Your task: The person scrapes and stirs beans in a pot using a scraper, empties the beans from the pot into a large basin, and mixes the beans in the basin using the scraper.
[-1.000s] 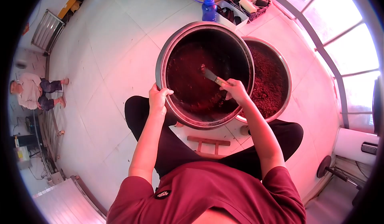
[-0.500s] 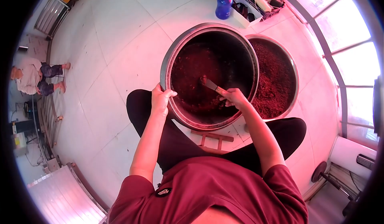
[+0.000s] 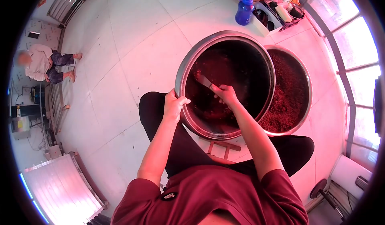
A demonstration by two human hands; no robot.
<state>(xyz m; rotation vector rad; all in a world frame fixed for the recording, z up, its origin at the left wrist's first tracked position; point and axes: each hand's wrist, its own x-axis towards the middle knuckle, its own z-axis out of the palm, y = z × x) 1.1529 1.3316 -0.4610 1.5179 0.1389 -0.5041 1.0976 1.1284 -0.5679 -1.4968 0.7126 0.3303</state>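
Head view. The pot (image 3: 252,106) stood mouth-up before the person's knees, overlapping the basin (image 3: 310,90) of crumbly red material (image 3: 289,94) on its right; what bore it underneath was hidden. Inside, reddish residue (image 3: 212,62) coated the base.

Risks, as judged: the pot could rock or twist if the left hand slackened while the scraper (image 3: 204,81) pressed hard off-centre. A wet or smeared handle could turn in the right hand, and a quick flick of the blade could throw residue over the rim.

Pose: left hand (image 3: 174,105) at the near-left rim, grip pinching it, thumb inside, fingers outside, forearm rising from below. Right hand (image 3: 225,94) inside the mouth, grip closed round the scraper handle, blade angled up-left; its forearm crossed the near-right rim. Blade contact with the base: could not tell.
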